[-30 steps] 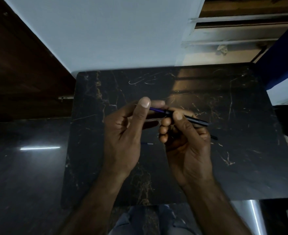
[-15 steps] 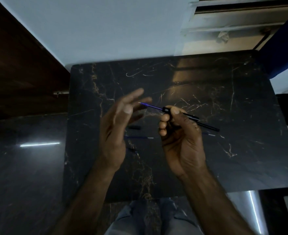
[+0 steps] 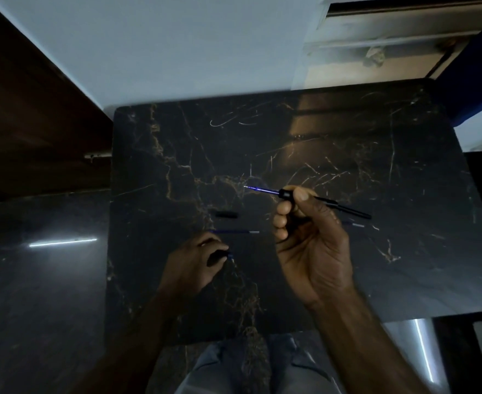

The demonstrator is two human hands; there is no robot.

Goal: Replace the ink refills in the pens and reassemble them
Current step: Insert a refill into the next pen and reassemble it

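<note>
My right hand point(image 3: 311, 245) grips a black pen barrel point(image 3: 345, 207) above the dark marble table point(image 3: 376, 166). A blue refill point(image 3: 262, 189) sticks out of the barrel's left end. My left hand point(image 3: 191, 265) is down on the table, its fingertips curled on a small dark pen part point(image 3: 218, 257) with a bit of blue beside it. A loose blue refill point(image 3: 234, 231) lies just beyond the left hand. A short black pen piece point(image 3: 226, 214) lies farther back. Another refill end point(image 3: 355, 224) shows right of my right hand.
A pale wall point(image 3: 177, 52) rises behind the table and dark wood point(image 3: 35, 123) stands at the left. The dark floor point(image 3: 35, 280) lies left of the table. My knees in jeans point(image 3: 248, 365) are under the near edge.
My left hand let go of the refill's end and dropped down to the table onto the small dark part. My right hand kept the barrel and refill raised.
</note>
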